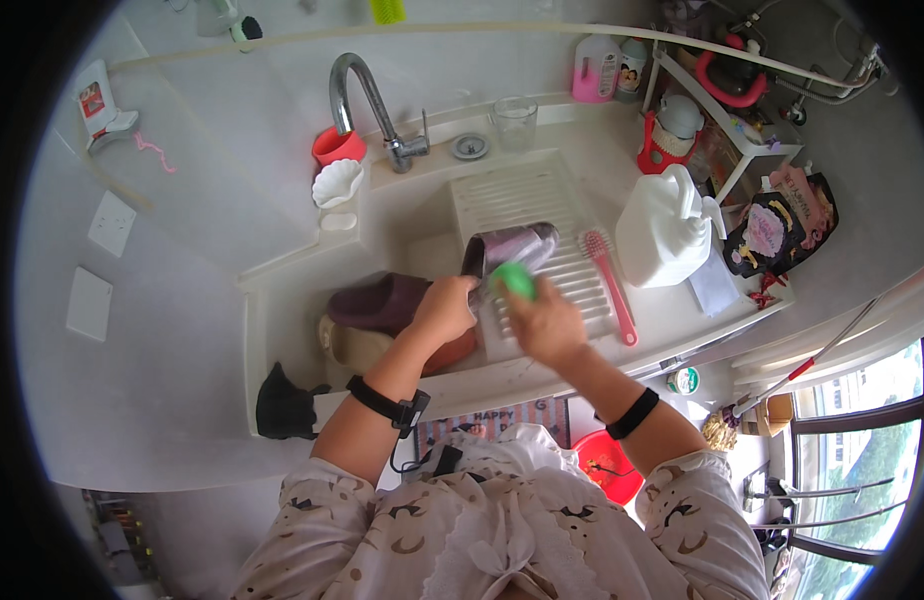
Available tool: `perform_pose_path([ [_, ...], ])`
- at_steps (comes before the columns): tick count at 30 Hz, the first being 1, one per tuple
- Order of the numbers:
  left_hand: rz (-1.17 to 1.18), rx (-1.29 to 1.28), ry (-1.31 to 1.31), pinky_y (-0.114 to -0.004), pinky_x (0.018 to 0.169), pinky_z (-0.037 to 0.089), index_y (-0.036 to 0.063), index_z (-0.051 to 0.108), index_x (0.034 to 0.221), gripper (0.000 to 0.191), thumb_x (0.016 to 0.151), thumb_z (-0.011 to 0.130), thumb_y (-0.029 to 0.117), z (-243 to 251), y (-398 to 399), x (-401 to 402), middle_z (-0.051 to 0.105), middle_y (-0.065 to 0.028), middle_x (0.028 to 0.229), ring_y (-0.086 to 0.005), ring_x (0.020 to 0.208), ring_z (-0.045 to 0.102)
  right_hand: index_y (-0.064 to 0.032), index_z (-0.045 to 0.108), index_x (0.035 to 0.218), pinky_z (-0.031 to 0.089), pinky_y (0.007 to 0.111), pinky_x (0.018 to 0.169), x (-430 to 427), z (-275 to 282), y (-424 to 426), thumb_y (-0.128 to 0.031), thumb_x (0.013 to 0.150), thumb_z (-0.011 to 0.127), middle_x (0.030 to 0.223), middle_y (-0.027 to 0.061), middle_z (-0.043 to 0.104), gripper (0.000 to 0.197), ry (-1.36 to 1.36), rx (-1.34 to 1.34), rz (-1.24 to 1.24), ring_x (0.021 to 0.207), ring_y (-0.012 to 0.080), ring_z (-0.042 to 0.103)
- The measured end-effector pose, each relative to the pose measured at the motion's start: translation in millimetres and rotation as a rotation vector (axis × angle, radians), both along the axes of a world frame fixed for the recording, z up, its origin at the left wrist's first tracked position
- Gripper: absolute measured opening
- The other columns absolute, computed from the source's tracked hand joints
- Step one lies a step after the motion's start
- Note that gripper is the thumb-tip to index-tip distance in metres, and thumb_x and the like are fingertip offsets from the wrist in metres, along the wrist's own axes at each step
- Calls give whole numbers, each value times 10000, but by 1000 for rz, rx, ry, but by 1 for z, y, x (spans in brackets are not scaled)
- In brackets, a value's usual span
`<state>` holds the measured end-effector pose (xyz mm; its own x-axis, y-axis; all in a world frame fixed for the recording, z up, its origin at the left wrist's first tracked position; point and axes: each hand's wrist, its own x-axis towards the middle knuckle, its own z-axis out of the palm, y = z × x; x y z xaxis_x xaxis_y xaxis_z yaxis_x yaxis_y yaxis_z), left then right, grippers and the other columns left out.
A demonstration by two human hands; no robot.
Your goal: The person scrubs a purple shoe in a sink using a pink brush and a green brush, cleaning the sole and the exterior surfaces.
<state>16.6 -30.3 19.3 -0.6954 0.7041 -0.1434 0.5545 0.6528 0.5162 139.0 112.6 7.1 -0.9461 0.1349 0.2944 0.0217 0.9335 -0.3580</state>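
Observation:
My left hand (448, 307) grips the near end of a purple-grey slipper (510, 249), whose other end lies over the ribbed washboard (574, 206) of a white laundry sink. Blurred, my right hand (548, 322) is closed around a green brush or scrubber (516, 280) beside the slipper; its exact kind is unclear. Left of my hands, a dark maroon slipper (375, 301) rests on a beige slipper (353, 343) in the basin. An orange-brown slipper (453, 352) is partly hidden under my left forearm. On the washboard's right side lies a pink long-handled brush (612, 289).
A chrome faucet (379, 112) rises behind the basin. A white jug (663, 232) stands to the right, near black pouches (773, 225). Along the back are a glass (515, 124) and a drain strainer (470, 146). A black cloth (285, 405) hangs over the near left edge.

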Motion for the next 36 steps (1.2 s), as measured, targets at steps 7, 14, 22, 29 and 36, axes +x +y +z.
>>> perform_pose_path([
  [7,4,105,32,-445,825,498,18,655,1095,407,698,591,-45,-5,4,3,647,-254,966,-403,944,626,-252,492,1345,571,450,623,-3,-3,2,-238,853,604,993,216,540,505,2,-17,-81,777,374,646],
  [14,-14,63,15,-449,816,498,20,657,1090,401,698,595,-39,1,7,5,644,-256,967,-406,943,625,-226,507,1327,569,464,632,-8,7,33,-253,852,610,1035,240,554,487,-49,-160,-235,818,373,652],
  [22,-25,122,29,-404,753,495,-34,641,1054,434,620,635,-34,-12,2,-2,638,-268,905,-414,872,625,-235,455,1376,585,438,602,0,9,32,-253,875,579,1118,262,542,517,-108,-69,-138,789,368,666],
  [29,2,-15,-22,-445,833,498,27,652,1105,417,694,607,-28,1,5,1,645,-252,988,-402,961,621,-260,460,1365,582,456,703,11,4,-2,-263,881,574,1152,259,510,498,-186,53,69,937,370,645],
  [36,8,-10,-2,-447,837,497,39,638,1138,446,704,589,-43,-1,8,6,647,-251,981,-401,963,626,-225,441,1382,584,432,673,0,11,14,-247,887,544,1106,260,522,507,-237,-10,-127,883,366,651],
])
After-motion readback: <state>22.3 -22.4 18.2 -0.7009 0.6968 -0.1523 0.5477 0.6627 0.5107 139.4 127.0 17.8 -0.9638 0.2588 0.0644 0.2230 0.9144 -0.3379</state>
